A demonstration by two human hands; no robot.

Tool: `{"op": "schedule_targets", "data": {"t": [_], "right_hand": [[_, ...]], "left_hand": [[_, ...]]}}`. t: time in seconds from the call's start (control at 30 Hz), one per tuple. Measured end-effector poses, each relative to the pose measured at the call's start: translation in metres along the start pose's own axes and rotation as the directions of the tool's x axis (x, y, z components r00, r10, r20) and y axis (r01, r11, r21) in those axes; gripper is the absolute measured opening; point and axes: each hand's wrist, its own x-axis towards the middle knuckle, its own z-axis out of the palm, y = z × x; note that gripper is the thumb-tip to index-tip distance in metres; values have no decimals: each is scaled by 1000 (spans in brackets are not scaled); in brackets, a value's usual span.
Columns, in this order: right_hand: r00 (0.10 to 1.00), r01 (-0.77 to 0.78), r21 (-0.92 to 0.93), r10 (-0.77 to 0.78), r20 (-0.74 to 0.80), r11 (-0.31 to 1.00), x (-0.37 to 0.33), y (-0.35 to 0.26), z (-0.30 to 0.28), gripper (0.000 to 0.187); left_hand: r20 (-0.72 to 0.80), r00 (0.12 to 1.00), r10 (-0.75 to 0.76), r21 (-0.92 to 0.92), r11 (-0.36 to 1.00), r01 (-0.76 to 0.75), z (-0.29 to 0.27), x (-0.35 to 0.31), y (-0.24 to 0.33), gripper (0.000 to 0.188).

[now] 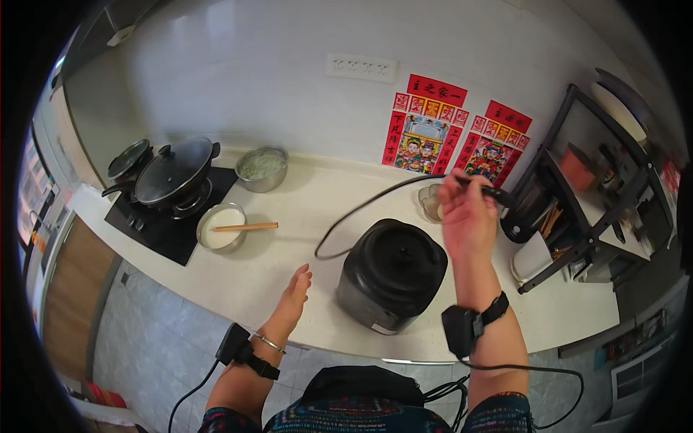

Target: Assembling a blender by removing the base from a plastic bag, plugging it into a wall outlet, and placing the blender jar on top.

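Note:
A black power cord (361,206) arcs over the counter. It runs from behind a squat black lidded appliance (393,270) up to my right hand (469,216). That hand is raised beyond the appliance, its fingers closed round the cord. A thicker dark piece sticks out to the right of the fingers; I cannot tell if it is the cord's plug. My left hand (294,292) hovers over the front of the counter, left of the appliance, with fingers stretched out and nothing held. A small glass bowl (429,203) stands partly behind my right hand.
Left on the counter (303,216), a lidded wok (173,173) sits on a black hob (173,234). Nearby are a bowl of white liquid (216,242) with chopsticks (253,226) and a metal bowl of pale green shreds (263,166). A black rack (592,234) stands right; a socket strip (361,68) is on the wall.

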Motion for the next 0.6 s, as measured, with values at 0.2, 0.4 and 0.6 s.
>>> {"op": "schedule_targets", "data": {"t": [0.2,0.4,0.6], "right_hand": [[872,378,-88,-386,-302,922,26,-69,-101,18],[638,451,-258,-511,-576,854,-16,-144,-225,17],[543,281,-294,-404,-736,914,-115,-150,-283,15]], "left_hand": [[105,994,6,19,1000,-8,5,1,10,72],[143,981,131,3,991,-133,31,33,32,67],[145,958,247,-100,967,-234,67,62,50,58]]}}
